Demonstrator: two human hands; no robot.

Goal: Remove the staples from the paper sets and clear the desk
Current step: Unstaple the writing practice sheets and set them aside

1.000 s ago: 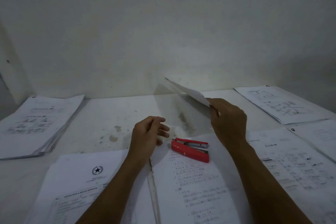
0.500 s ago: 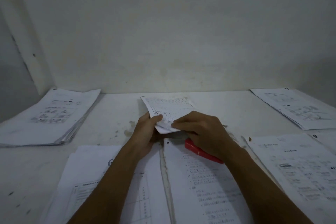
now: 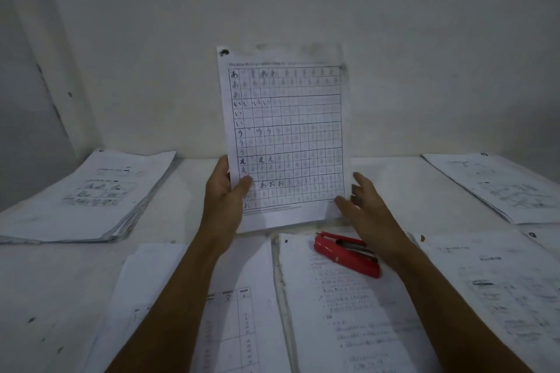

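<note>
Left hand (image 3: 225,191) grips an upright practice sheet (image 3: 285,136) with a grid of あ, い, う, え, お rows; right hand (image 3: 363,206), fingers relaxed, touches its lower corner above a red stapler (image 3: 345,253).

I see the paper set (image 3: 285,136), a white gridded writing-practice sheet, held upright above the desk, pinched at its lower left edge by my left hand (image 3: 224,194), with a dark mark at its top left corner. My right hand (image 3: 363,206) hangs with fingers spread by its lower right corner. The red staple remover (image 3: 347,254) lies flat just below that corner, on a printed paper set.
</note>
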